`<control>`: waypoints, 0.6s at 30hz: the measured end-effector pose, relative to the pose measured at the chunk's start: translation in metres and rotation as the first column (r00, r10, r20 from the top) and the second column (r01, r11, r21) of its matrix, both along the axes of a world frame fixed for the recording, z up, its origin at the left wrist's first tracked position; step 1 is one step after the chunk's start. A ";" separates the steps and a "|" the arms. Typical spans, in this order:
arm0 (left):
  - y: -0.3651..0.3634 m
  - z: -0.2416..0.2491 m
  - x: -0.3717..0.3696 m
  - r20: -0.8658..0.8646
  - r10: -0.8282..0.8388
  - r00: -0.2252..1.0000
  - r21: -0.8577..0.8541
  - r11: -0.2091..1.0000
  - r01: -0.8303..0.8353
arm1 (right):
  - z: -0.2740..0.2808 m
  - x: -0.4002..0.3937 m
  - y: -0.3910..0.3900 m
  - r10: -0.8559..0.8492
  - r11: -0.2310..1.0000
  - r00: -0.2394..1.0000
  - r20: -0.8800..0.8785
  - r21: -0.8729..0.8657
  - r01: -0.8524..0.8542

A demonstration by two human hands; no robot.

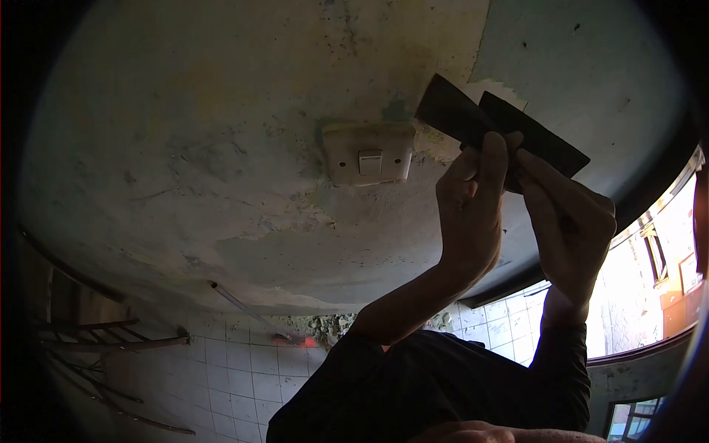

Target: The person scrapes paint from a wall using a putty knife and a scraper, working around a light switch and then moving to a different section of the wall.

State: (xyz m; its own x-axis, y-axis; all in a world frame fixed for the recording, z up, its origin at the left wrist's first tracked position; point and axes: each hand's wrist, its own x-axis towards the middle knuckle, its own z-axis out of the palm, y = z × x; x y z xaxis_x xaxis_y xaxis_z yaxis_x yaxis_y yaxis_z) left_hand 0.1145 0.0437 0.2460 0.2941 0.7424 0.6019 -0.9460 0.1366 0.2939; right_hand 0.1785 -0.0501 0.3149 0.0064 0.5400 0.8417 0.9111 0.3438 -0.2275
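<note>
Both hands, left point(473, 203) and right point(569, 218), gripping dark scraper blades point(502, 125), long axes slanting far-left toward wall switch point(369, 153); left hand nearer.

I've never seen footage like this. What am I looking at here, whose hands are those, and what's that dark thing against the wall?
This single picture comes from a camera worn on a person's head, with a wide, curved lens. No machine is involved: a person works with two bare hands. The left hand and the right hand together grip a dark, flat, wide scraper blade, pressed against the stained, peeling plaster wall. Just left of the blade sits a cream plastic light switch. Below lies a white tiled floor with rubble and a bright window at the right.
</note>
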 end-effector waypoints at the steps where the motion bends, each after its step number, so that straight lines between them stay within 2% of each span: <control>1: 0.002 -0.001 0.001 0.008 0.029 1.000 0.038 0.999 -0.030 | -0.001 0.002 0.004 0.051 0.997 0.998 0.029 0.053 -0.053; 5: 0.000 0.009 -0.006 0.092 0.054 0.994 -0.007 0.999 -0.054 | 0.009 -0.006 0.005 0.031 0.997 0.998 0.061 -0.068 -0.026; 7: -0.008 0.012 -0.002 -0.005 0.035 0.999 -0.045 0.998 -0.035 | 0.006 -0.005 -0.002 0.014 1.000 1.000 -0.015 0.018 -0.014; 13: -0.001 0.010 -0.006 0.095 0.031 0.995 -0.001 1.000 -0.031 | 0.014 -0.004 0.004 0.048 0.999 0.991 0.125 -0.029 -0.045; 16: 0.002 0.007 0.000 0.066 0.009 0.998 0.009 1.000 -0.010 | 0.016 -0.004 -0.001 0.059 0.995 0.983 0.175 0.067 -0.071; 18: -0.001 0.005 0.002 0.062 -0.013 0.998 0.032 0.999 0.011 | 0.020 -0.015 -0.014 -0.053 0.994 0.991 0.125 -0.084 0.064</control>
State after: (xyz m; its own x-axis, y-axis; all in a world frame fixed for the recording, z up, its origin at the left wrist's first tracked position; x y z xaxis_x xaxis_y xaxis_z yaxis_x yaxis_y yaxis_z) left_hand 0.1167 0.0428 0.2509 0.2641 0.7196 0.6422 -0.9609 0.1392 0.2392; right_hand 0.1634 -0.0637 0.3351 -0.0596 0.6135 0.7875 0.9519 0.2725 -0.1402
